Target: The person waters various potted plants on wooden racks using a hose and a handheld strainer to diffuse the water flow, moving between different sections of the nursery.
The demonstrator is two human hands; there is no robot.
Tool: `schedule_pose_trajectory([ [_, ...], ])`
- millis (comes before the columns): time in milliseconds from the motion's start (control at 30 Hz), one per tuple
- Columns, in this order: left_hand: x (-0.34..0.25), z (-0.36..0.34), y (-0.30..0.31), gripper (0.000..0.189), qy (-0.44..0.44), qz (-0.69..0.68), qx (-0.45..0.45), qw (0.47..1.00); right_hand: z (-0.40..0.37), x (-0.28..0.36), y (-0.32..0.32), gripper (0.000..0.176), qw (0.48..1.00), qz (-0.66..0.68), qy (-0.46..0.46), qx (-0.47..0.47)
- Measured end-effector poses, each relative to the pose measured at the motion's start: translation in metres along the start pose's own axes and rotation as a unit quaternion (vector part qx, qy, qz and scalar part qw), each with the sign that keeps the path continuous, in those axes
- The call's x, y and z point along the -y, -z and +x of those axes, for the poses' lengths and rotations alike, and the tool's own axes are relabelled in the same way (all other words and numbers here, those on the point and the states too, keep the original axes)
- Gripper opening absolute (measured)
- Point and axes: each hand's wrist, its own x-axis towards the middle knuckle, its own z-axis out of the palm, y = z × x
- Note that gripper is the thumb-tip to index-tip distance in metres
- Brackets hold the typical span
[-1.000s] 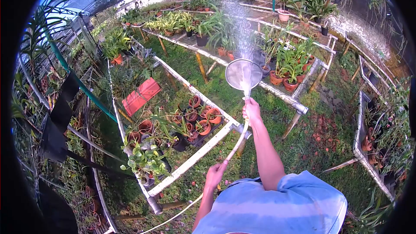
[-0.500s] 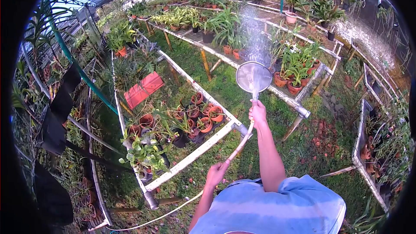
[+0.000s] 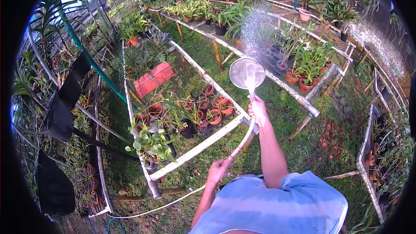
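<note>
My right hand [image 3: 258, 107] is wrapped around the neck of a hose sprayer, whose wide round mesh head [image 3: 247, 73] faces away from me. Water [image 3: 255, 32] fans out of the head towards potted plants on the bench beyond. Lower down, my left hand [image 3: 219, 170] grips the pale hose [image 3: 243, 142] that runs up to the sprayer. From that hand the hose trails to the lower left along the ground. Green leafy plants in terracotta pots [image 3: 305, 85] stand on the bench right of the spray.
A white-framed bench [image 3: 199, 154] with terracotta pots [image 3: 214, 116] and a red planter box [image 3: 154, 79] is at front left. Another bench's pipe end [image 3: 313, 112] juts out at right. Black sheeting [image 3: 54, 186] hangs at left. Grass [image 3: 277, 125] lies between the benches.
The view has shifted, so the benches appear farther right and lower. The sprayer head has swung left relative to the plants, and the water with it. Both hands keep their grip.
</note>
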Motion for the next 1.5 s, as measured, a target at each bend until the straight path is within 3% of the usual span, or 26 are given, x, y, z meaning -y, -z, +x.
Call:
schedule_pose_trajectory([
  [267,0.016,-0.017,0.015,0.054,0.04,-0.05,-0.028,0.998,-0.006,-0.013,-0.049,0.022,0.998,-0.01,0.001,0.059],
  [367,0.028,-0.014,0.022,0.057,0.033,-0.033,-0.062,0.997,-0.012,-0.013,-0.052,0.019,1.0,0.011,0.009,0.019],
  [467,0.012,-0.022,0.028,0.06,0.042,-0.026,-0.051,0.997,-0.006,-0.021,-0.037,0.027,1.0,-0.003,0.022,0.003],
  [767,0.028,-0.021,0.03,0.061,0.012,0.016,-0.002,1.0,-0.019,-0.031,-0.007,0.023,0.998,0.033,-0.01,-0.061],
  [900,0.033,-0.023,0.038,0.057,0.008,0.015,0.101,0.995,-0.05,-0.032,-0.002,0.024,0.995,0.013,-0.006,-0.097],
  [1000,0.042,-0.017,0.035,0.053,-0.045,0.022,0.169,0.984,-0.073,-0.04,-0.001,0.024,0.994,0.006,-0.004,-0.105],
  [1500,0.052,-0.029,0.008,0.049,-0.073,0.07,0.299,0.949,-0.145,-0.065,0.068,0.022,0.982,0.044,-0.03,-0.182],
])
